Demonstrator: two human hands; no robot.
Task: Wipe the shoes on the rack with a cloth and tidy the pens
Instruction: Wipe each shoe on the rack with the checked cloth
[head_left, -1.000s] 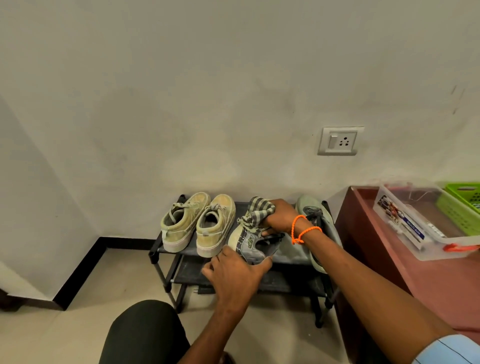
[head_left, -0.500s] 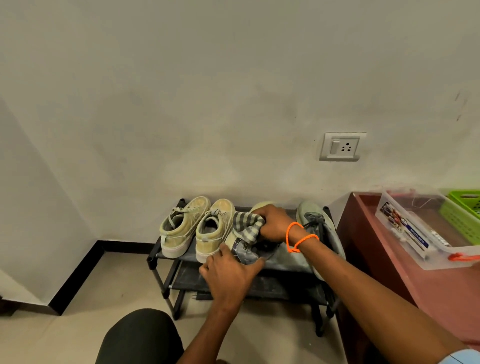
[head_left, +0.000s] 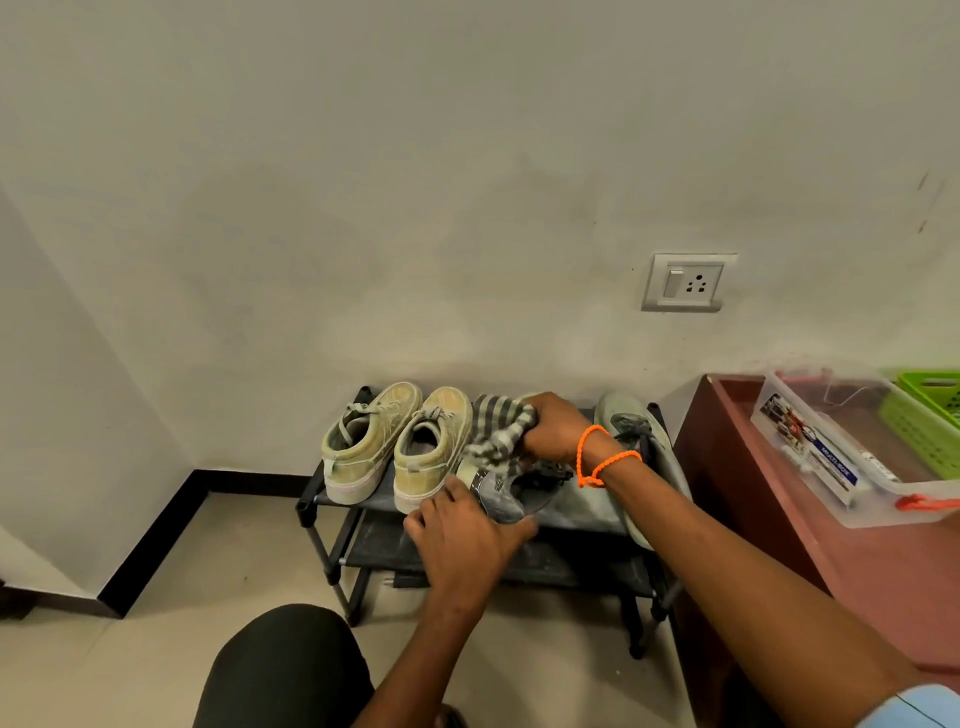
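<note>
The grey shoe (head_left: 501, 496) sits on the rack's (head_left: 332, 500) top shelf, held between both hands. The left hand (head_left: 462, 540) grips its heel end, fingers curled round the near side. The right hand (head_left: 558, 428) is closed round a bunched striped cloth (head_left: 496, 431) and presses it onto the shoe's front, just beyond the left hand. An orange cord (head_left: 597, 457) loops the right wrist. Just left of the cloth stand two tan shoes (head_left: 400, 447), side by side. Just right of the right wrist lies a second grey shoe (head_left: 654, 447), tilted on its side. Further right, on a red-brown table (head_left: 883, 561), sit a clear box (head_left: 841, 447) and a green basket (head_left: 930, 415).
</note>
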